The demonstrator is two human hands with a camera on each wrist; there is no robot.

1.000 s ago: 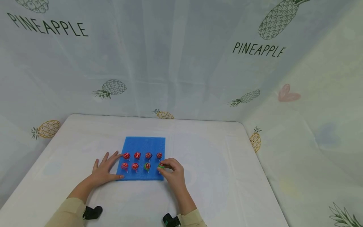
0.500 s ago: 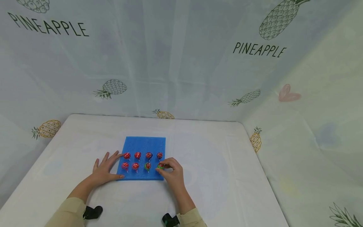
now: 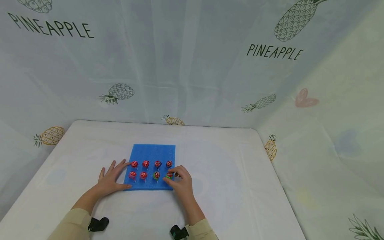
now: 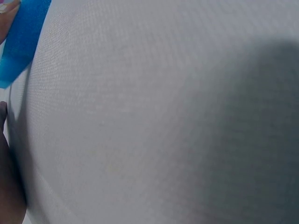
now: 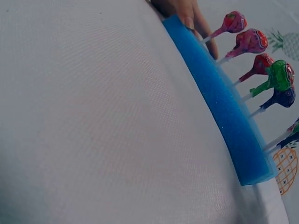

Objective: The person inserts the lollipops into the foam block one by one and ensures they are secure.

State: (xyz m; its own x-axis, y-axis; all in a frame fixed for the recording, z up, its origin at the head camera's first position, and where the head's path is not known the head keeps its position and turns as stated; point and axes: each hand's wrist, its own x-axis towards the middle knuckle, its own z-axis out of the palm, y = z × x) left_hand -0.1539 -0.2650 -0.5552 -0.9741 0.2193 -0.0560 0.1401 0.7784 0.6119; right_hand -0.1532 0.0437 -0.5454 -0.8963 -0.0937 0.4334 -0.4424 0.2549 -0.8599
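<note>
A blue foam block (image 3: 152, 152) lies on the white-covered table, with two rows of wrapped lollipops upright in it. My left hand (image 3: 109, 181) is spread at the block's left side; its thumb rests on the near left corner and its index finger reaches the left edge by a red lollipop (image 3: 134, 164). At the right end of the near row, my right hand (image 3: 183, 185) holds a green and red lollipop (image 3: 169, 175) between thumb and fingers. In the right wrist view, white sticks stand in the foam (image 5: 219, 107) beneath a green lollipop (image 5: 280, 75); the right hand's fingers are out of that view.
The white table (image 3: 228, 173) extends around the block. A pineapple-print curtain (image 3: 192, 66) hangs behind and at the sides. Black wrist cameras (image 3: 98, 224) sit at both cuffs. The left wrist view shows mostly white cloth (image 4: 140, 116) and a block corner (image 4: 25, 37).
My right hand has shifted slightly left, and the green and red lollipop has moved a little left with it. My left hand has stayed in place.
</note>
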